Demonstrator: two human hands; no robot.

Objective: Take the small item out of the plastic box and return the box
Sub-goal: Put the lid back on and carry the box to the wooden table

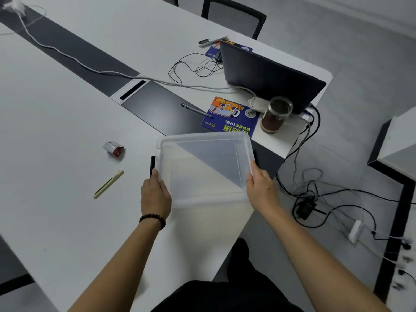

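A clear, shallow plastic box (pixel 202 167) sits over the near right corner of the white table, and nothing shows inside it. My left hand (pixel 155 192) grips its near left rim. My right hand (pixel 261 188) grips the right rim. A small red and white carton (pixel 113 148) lies on the table to the left of the box. A pale green pen (pixel 108 184) lies nearer me on the left. A thin black item (pixel 152 165) rests against the box's left side, by my left fingertips.
Behind the box lie a blue mouse pad (pixel 229 118) with a black pen (pixel 195 109), a glass jar (pixel 276 114) and an open laptop (pixel 270 77). Cables cross the table and pile up on the floor at right (pixel 315 199). The table's edge (pixel 243 224) runs under the box.
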